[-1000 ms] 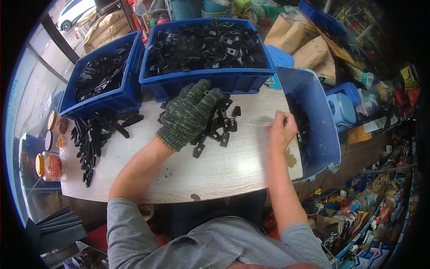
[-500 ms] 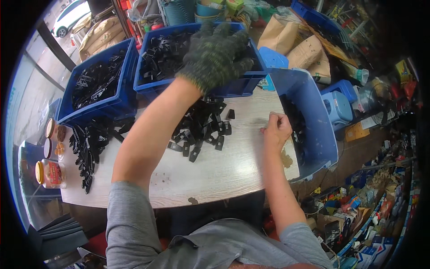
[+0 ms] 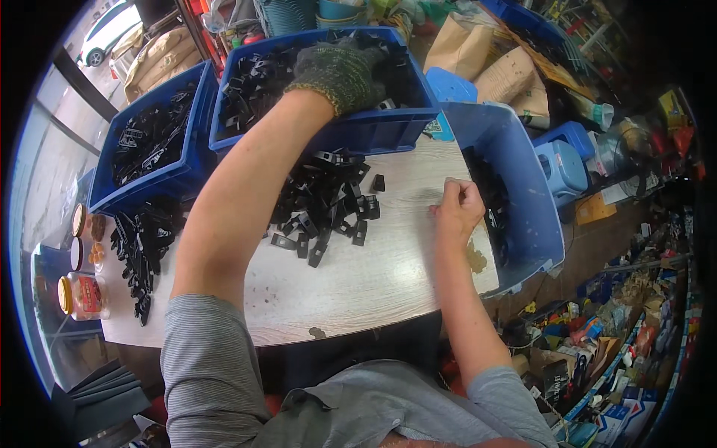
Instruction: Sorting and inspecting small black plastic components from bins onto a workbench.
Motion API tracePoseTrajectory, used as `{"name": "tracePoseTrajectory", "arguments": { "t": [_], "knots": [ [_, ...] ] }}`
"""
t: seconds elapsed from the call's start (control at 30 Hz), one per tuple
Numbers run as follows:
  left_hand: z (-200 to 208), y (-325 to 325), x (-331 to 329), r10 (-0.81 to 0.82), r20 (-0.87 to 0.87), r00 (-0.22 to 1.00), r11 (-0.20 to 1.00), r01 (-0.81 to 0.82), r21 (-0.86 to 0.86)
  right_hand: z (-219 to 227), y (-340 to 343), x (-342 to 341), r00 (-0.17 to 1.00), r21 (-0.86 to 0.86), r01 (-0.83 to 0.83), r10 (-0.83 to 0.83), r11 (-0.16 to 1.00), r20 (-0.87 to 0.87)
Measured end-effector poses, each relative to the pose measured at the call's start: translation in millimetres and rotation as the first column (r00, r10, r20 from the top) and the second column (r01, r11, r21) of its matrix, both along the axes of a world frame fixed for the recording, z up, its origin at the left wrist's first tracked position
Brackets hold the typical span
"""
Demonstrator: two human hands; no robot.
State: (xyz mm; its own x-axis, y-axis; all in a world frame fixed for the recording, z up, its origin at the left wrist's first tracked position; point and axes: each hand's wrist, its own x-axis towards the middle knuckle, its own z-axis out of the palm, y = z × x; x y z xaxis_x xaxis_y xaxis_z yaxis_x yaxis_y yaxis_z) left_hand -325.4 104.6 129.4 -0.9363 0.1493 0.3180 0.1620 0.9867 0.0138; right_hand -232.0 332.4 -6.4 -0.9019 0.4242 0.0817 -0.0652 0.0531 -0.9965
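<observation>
Lettering shows on several things, most of it too small or blurred to make out. A red label (image 3: 90, 293) with pale characters stands on the side of a clear jar (image 3: 104, 304) at the left end of the table (image 3: 358, 295). At the far left, a pale blue strip (image 3: 24, 168) carries faint, bent letters. Amid the clutter at the lower right, a black box (image 3: 554, 379) bears light characters along its side, and near it a blue-and-white carton (image 3: 636, 407) has print too small to tell. Higher on the right, a white sheet (image 3: 615, 192) beside an orange-brown card (image 3: 595, 210) shows indistinct dark marks
</observation>
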Motion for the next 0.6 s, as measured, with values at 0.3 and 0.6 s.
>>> {"name": "tracePoseTrajectory", "arguments": {
  "t": [0.3,0.6],
  "knots": [
    [0,-6,0,-0.106,-0.060,0.993,0.993,0.108,0.039,-1,0,0,1.000,0.026,0.020,-0.021,0.999,0.019],
    [1,-3,4,-0.187,0.001,0.982,0.982,0.187,0.035,0,1,-2,0.999,0.043,0.029,-0.030,0.999,0.026]
  ]
}}
